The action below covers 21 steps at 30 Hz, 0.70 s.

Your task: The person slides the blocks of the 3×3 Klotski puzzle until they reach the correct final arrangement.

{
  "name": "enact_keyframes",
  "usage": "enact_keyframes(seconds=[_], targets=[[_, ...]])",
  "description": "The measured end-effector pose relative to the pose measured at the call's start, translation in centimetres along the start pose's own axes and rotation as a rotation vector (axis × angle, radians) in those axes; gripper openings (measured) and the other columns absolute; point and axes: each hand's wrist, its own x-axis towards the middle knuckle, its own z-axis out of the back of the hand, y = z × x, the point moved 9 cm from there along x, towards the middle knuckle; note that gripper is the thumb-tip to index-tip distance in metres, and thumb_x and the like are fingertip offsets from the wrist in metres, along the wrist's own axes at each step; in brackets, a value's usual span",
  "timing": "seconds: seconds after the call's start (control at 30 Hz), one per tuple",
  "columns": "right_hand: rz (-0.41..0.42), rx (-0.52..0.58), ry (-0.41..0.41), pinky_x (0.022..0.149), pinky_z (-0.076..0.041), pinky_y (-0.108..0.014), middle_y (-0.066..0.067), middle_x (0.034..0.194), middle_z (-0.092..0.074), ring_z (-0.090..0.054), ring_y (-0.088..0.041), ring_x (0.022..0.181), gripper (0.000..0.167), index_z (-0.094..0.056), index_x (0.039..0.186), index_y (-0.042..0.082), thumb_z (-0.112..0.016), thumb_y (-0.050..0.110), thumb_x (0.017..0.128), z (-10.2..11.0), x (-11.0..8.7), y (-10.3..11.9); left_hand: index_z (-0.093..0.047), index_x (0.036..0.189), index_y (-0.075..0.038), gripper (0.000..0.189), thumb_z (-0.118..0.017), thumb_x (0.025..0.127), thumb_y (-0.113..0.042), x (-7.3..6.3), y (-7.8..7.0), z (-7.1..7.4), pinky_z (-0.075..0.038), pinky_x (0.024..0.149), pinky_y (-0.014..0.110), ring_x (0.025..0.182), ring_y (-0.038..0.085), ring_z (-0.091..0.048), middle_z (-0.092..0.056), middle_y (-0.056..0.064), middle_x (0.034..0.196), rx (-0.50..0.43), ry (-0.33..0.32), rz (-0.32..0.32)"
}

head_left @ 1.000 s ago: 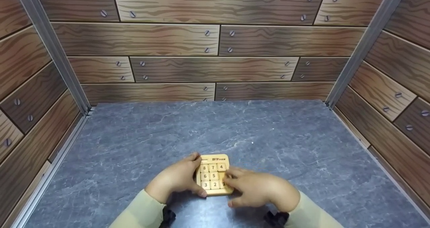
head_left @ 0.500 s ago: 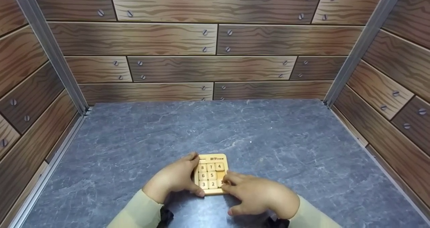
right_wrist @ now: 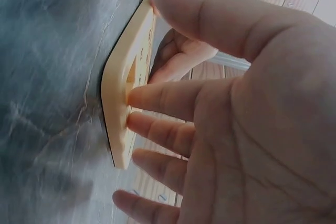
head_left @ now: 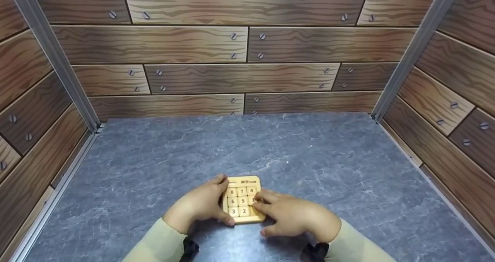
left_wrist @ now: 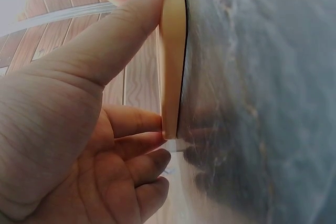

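Note:
A yellow number sliding puzzle (head_left: 247, 220) lies flat on the table near its front. Square tiles in its frame read 8, 7, 4 on top, 6, 5, 1 in the middle and 3, 2 below, with a bare slot at bottom right. My left hand (head_left: 203, 203) grips the puzzle's left side, thumb at the near corner and fingers at the far one. Extended fingers of my right hand (head_left: 290, 213) touch the tile marked 1 (head_left: 253, 199) and partly cover it. In the right wrist view, the puzzle's side edge (right_wrist: 116, 93) shows beside these fingers.
The grey marbled table (head_left: 185, 150) reaches back to wood-patterned walls (head_left: 193, 78). Metal posts (head_left: 58, 61) stand at the back corners. Black straps (head_left: 190, 248) show beneath the pale sleeves (head_left: 156, 239).
The tile marked 1 has slid from the bottom right slot up to the middle right, pushed by my right fingers. My left hand keeps its grip. The view has shifted slightly.

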Motion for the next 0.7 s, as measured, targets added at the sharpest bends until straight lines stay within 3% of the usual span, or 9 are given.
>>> enact_keyframes(seconds=[0.37, 0.7], targets=[[0.012, -0.053, -0.043, 0.143, -0.030, -0.061, -0.007, 0.186, -0.037, -0.030, -0.033, 0.176, 0.085, -0.051, 0.172, 0.016, -0.075, 0.059, 0.102, 0.3, -0.2, 0.9, -0.035, 0.175, 0.002, 0.133, -0.105, 0.076, -0.054, -0.2, -0.2, 0.0, -0.034, 0.141, 0.061, 0.173, 0.045, -0.032, -0.026, 0.024, 0.187, -0.017, 0.005, -0.010], [0.192, -0.118, -0.025, 0.143, -0.032, -0.055, -0.001, 0.186, -0.037, -0.028, -0.030, 0.177, 0.078, -0.050, 0.172, 0.019, -0.071, 0.056, 0.107, -0.5, 0.1, 3.1, -0.036, 0.174, 0.003, 0.133, -0.105, 0.075, -0.053, -0.1, -0.2, 0.2, -0.033, 0.141, 0.061, 0.173, 0.045, -0.032, -0.029, 0.025, 0.186, 0.023, -0.020, -0.024]])
